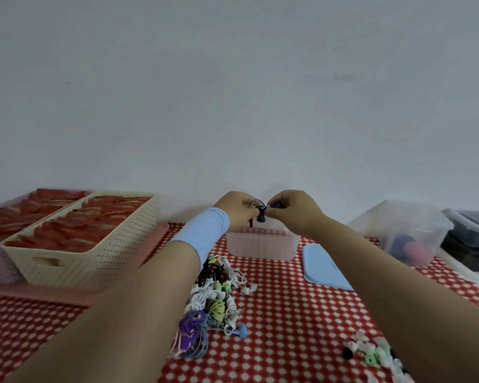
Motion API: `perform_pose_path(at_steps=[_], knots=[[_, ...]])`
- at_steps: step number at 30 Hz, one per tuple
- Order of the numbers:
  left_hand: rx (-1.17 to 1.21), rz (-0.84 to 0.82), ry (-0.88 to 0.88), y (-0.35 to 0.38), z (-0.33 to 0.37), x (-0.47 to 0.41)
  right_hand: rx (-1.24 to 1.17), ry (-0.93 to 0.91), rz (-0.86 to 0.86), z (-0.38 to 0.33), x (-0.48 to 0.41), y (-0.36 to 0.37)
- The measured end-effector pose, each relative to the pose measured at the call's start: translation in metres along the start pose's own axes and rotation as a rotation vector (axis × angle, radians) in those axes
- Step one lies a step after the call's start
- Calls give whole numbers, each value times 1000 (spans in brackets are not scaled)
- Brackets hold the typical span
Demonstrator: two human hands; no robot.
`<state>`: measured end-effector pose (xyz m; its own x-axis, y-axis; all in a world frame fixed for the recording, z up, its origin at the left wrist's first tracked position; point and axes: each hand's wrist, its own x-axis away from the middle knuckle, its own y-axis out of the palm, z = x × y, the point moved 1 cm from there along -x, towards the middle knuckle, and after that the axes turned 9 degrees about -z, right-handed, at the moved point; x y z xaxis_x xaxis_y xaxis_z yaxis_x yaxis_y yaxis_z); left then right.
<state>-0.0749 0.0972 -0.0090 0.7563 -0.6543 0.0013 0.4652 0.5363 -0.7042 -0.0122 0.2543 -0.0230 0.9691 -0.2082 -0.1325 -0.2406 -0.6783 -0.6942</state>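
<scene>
Both of my arms reach forward over a red-and-white checked tablecloth [288,313]. My left hand [234,210], with a light blue band on its wrist, and my right hand [293,210] meet above a small translucent box [263,244]. Between their fingertips they pinch a small dark purple earphone [261,212] with a thin dark wire looping above it. A tangled pile of white, green and purple earphones [216,297] lies on the cloth under my left forearm.
A cream perforated basket [94,258] with red items stands on a pink tray at the left. A light blue lid [324,266] lies right of the small box. A clear tub [404,230] and a dark-lidded bin stand far right. Loose ear tips [371,352] lie front right.
</scene>
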Motion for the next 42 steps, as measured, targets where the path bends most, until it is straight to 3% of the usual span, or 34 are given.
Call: perform_pose_path(at_steps=[4,9,12,16,19,22,25,33,38,42], knots=[[-78,-100,-57,7,-20,-5,283,69,-73,12,-8,18],[-159,-57,-7,7,-25,0,474,96,-111,8,-4,27],[-204,2,29,1,-24,14,538,32,-51,-4,6,22],[-246,47,40,-5,-25,41,432,-167,29,-29,27,21],[-309,-20,-11,-7,-27,64,368,-178,-132,-47,41,34],[-396,-98,-52,-5,-36,85,449,-35,-346,-52,54,58],[-469,-153,-83,-4,-47,100,541,46,-400,-44,62,84],[-447,-167,-80,-11,-54,112,219,105,-356,-39,73,85],[-318,6,22,-8,-36,112,-68,80,-206,-40,85,52],[-155,29,123,0,-6,113,-252,51,-168,-46,101,24]])
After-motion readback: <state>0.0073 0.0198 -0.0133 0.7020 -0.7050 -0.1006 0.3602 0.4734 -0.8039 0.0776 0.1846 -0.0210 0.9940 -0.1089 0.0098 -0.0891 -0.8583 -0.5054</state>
